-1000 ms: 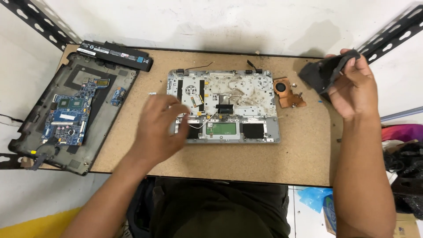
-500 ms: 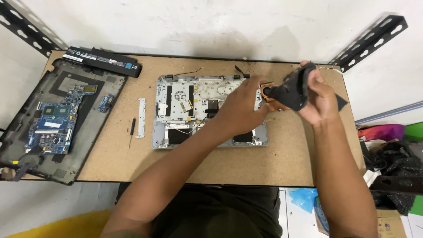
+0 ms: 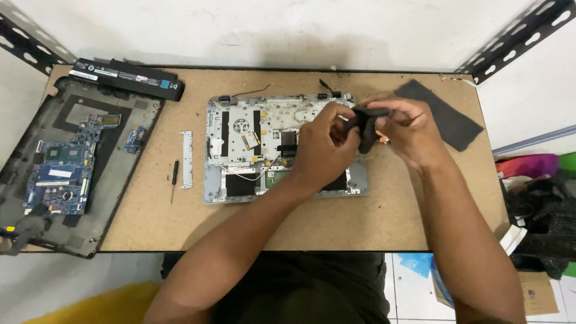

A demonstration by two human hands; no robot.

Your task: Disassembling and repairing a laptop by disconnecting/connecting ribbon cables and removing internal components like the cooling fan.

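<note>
Both hands meet over the right end of the open laptop chassis (image 3: pixel 240 144), gripping one small black part (image 3: pixel 363 127) between them. Left hand (image 3: pixel 324 150) has fingers curled around the part's left side; right hand (image 3: pixel 414 132) closes on it from the right and top. Neither is spread; both are pinching the same piece. Cannot tell exactly what the part is, as the fingers hide most of it. It is held just above the chassis, not resting on it.

The chassis lies mid-tabletop (image 3: pixel 360 222), inner side up, with thin wires trailing across it. A slim metal strip (image 3: pixel 186 159) and a small screwdriver (image 3: pixel 174 177) lie just left of it. At the far left, a dark bottom cover (image 3: pixel 108 156) carries a blue motherboard (image 3: pixel 63 165), hanging partly off the edge. A black battery (image 3: pixel 127 78) sits at the back left, touching the cover. A dark grey pad (image 3: pixel 447 117) lies at the back right, near the right hand.
</note>
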